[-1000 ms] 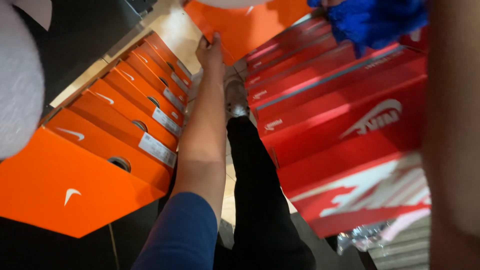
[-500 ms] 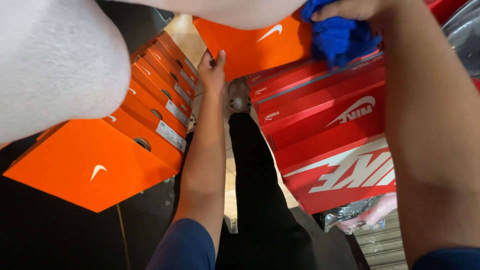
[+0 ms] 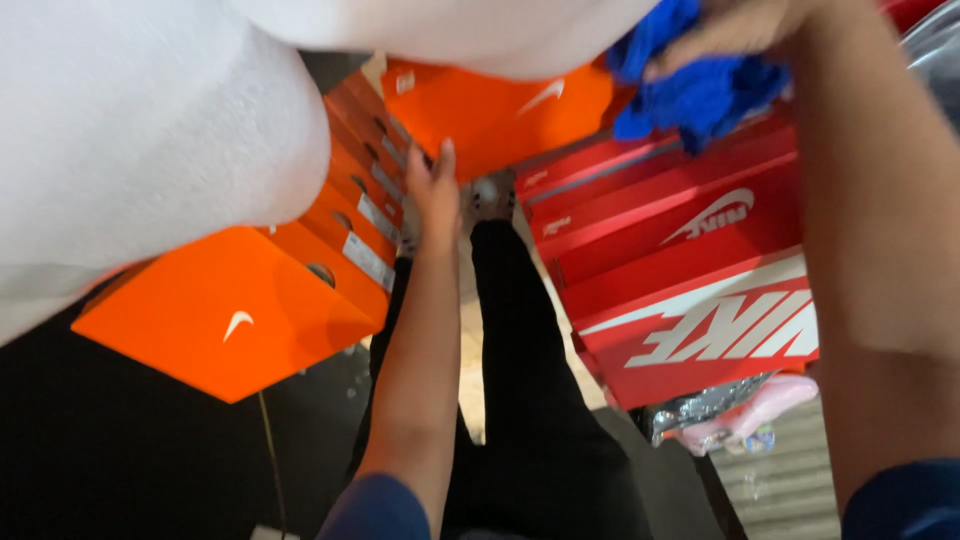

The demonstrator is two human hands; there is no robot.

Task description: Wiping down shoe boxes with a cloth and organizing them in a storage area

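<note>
Nearest the camera, a large white soft mass fills the upper left of the view, blurred and too close to tell what it is. Below it, the person's own dark-clad legs run down the middle toward a shoe on a strip of pale floor.

The left forearm, with a blue sleeve at the elbow, stretches forward along the legs. The left hand is flat and open, fingers straight and together, holding nothing; it lies against the end of the row of orange shoeboxes stacked on edge at the left, near the small labels on their ends. The closest box of that row shows its broad orange side with a small white mark.

On the right, the right forearm rises up the frame edge. The right hand is at the top, fingers curled tight around a bright blue cloth — the cloth bunches below the hand, just in front of the red shoeboxes stacked on the right. Under that red stack, a crinkled silver and pink wrapper sticks out.

Farthest off, beyond the left hand's fingertips, another orange box stands between the two stacks — partly covered by the white mass.
</note>
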